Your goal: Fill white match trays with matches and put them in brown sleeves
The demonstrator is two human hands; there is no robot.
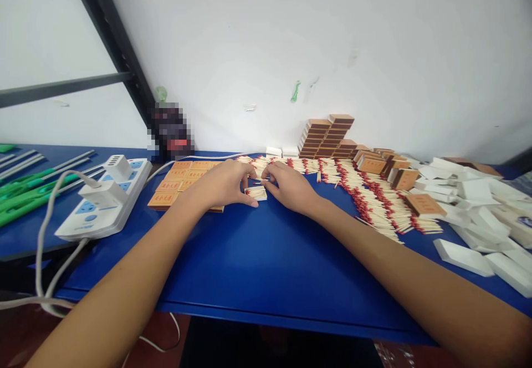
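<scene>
A small white matchbox tray (261, 197) lies on the blue table between my hands, with red-headed matches inside it. My left hand (228, 182) is at its left side, the thumb against the near left corner and the fingers curled round the far side. Over the tray's far right side, my right hand (288, 187) has its fingers bent and drawn together. Whatever sits between those fingertips is too small to make out. Just beyond both hands is a spread of loose matches (328, 171) that curves round to the right.
Closed matchboxes (172, 186) lie in rows at the left, partly behind my left forearm. More matchboxes (322, 138) are stacked by the wall. White empty trays (465, 257) pile up at the right. A power strip (112, 207) with cables stands left, near green-handled rods (29, 199).
</scene>
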